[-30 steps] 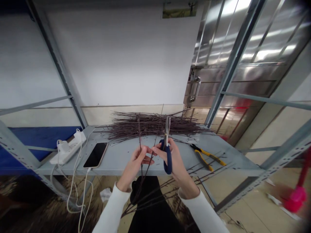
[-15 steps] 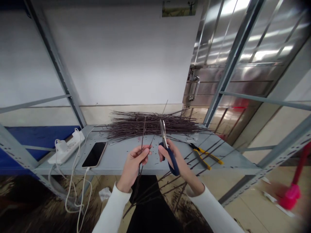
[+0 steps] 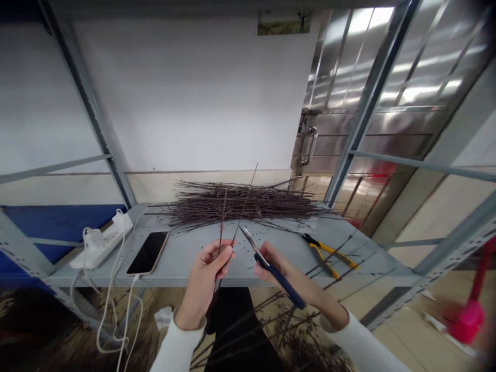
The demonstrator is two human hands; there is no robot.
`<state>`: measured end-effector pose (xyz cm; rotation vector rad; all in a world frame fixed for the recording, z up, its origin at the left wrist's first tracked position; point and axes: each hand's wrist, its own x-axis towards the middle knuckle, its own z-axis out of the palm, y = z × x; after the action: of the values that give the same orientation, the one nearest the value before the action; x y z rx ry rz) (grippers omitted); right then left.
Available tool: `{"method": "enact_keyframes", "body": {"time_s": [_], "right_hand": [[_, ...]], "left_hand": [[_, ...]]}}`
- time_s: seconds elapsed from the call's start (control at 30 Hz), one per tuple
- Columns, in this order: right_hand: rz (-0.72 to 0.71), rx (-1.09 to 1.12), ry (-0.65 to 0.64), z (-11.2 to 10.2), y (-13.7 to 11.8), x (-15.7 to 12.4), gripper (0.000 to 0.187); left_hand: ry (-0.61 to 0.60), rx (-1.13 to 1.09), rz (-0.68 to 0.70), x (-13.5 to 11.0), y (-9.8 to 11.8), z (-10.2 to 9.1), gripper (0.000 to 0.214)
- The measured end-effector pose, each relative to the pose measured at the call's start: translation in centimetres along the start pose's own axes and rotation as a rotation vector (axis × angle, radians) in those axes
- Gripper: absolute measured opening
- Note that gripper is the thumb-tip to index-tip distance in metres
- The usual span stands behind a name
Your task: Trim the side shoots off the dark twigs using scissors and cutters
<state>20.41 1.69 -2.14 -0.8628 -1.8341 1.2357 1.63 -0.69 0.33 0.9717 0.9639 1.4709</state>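
Observation:
My left hand [image 3: 207, 271] pinches thin dark twigs [image 3: 221, 219] that stand upright and fork above my fingers. My right hand [image 3: 281, 271] grips blue-handled scissors [image 3: 271, 268], blades pointing up and left toward the twigs, tips close to them. A large pile of similar dark twigs [image 3: 240, 201] lies across the back of the grey metal shelf [image 3: 186, 256] just beyond both hands. More twigs hang below my hands toward the floor.
Yellow-handled pliers [image 3: 327, 250] lie on the shelf at right. A phone [image 3: 148, 252] on a white cable and a white power strip [image 3: 98, 240] sit at left. Metal rack posts stand on both sides; a steel door is behind at right. Cut twigs litter the floor.
The scissors have tilted from upright to leaning left toward the twigs, and my right hand has dropped lower. My left hand stays pinched on the twigs, slightly lower.

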Motion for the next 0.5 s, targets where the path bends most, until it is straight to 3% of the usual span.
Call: {"method": "enact_keyframes", "body": {"time_s": [0.17,0.5], "right_hand": [[0.035,-0.066,-0.051,-0.7,-0.7,-0.2,0.032],[0.051,-0.200,-0.004,-1.7,-1.5,0.1,0.033]], "left_hand": [[0.056,0.059,0.040,-0.3,-0.4,-0.2,0.029],[0.108,0.175,0.069,-1.0,-0.5,0.2,0.031]]}}
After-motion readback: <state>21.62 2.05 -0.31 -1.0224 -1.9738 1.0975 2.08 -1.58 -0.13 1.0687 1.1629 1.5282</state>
